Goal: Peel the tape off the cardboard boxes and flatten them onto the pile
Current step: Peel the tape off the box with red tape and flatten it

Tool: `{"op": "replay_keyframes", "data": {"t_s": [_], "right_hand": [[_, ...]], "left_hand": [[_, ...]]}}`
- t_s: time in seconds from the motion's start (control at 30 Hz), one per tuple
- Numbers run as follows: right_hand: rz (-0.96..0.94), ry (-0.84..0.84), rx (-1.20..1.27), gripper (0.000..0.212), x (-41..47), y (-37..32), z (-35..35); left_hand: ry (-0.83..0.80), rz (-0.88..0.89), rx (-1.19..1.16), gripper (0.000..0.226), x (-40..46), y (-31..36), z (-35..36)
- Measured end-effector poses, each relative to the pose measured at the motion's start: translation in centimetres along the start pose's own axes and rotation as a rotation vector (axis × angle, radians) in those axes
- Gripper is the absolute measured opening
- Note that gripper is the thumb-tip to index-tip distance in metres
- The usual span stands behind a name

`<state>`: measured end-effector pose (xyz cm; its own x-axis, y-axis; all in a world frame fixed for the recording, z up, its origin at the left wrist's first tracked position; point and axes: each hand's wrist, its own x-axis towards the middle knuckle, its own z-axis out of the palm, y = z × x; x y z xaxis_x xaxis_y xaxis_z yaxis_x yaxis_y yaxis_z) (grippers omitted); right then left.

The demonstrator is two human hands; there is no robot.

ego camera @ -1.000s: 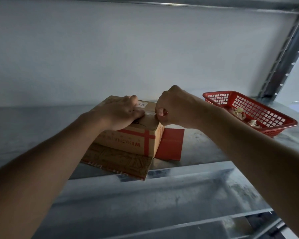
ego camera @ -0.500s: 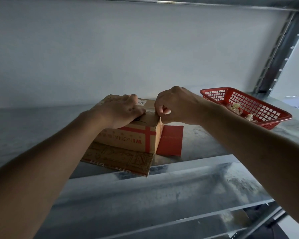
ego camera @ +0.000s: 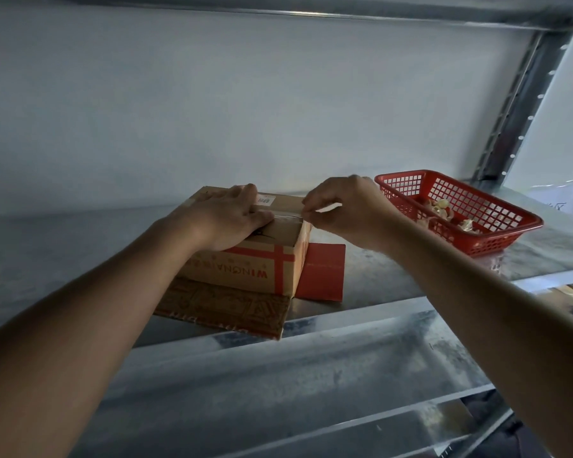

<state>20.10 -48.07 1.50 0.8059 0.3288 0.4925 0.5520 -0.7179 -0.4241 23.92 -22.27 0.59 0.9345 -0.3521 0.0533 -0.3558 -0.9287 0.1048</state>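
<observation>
A brown cardboard box (ego camera: 245,269) with red bands and red lettering sits on a pile of flattened cardboard (ego camera: 222,307) on a metal shelf. My left hand (ego camera: 227,216) presses flat on the box's top. My right hand (ego camera: 341,206) pinches the end of the clear tape (ego camera: 286,215) at the box's right top edge; the strip runs along the top seam. A white barcode label (ego camera: 266,200) shows on the lid beyond my left fingers.
A red flat piece (ego camera: 323,271) lies right of the box. A red mesh basket (ego camera: 497,239) with crumpled tape scraps stands at the right. The metal shelf (ego camera: 394,276) has a front lip, an upright post at the back right, and a white wall behind.
My right hand has loosened from a fist at the box's corner, lifted slightly and moved right, drawing the tape end off the edge. My left hand stays on the box top.
</observation>
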Motion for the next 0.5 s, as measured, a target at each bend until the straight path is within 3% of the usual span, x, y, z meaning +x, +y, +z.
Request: {"op": "replay_keyframes", "data": {"t_s": [0.1, 0.2, 0.3, 0.5], "right_hand": [[0.133, 0.084, 0.142, 0.012, -2.1, -0.3, 1.5], [0.248, 0.225, 0.274, 0.014, -3.8, -0.8, 3.6], [0.294, 0.324, 0.368, 0.011, -4.7, -1.2, 5.0], [0.342, 0.419, 0.373, 0.015, -4.4, -1.7, 5.9]], "left_hand": [[0.022, -0.020, -0.056, 0.054, 0.0, -0.1, 0.1], [0.035, -0.014, -0.053, 0.053, -0.1, 0.0, 0.2], [0.046, 0.001, -0.018, 0.057, -0.2, 0.1, 0.2], [0.033, 0.015, 0.017, 0.045, 0.0, 0.2, 0.0]]}}
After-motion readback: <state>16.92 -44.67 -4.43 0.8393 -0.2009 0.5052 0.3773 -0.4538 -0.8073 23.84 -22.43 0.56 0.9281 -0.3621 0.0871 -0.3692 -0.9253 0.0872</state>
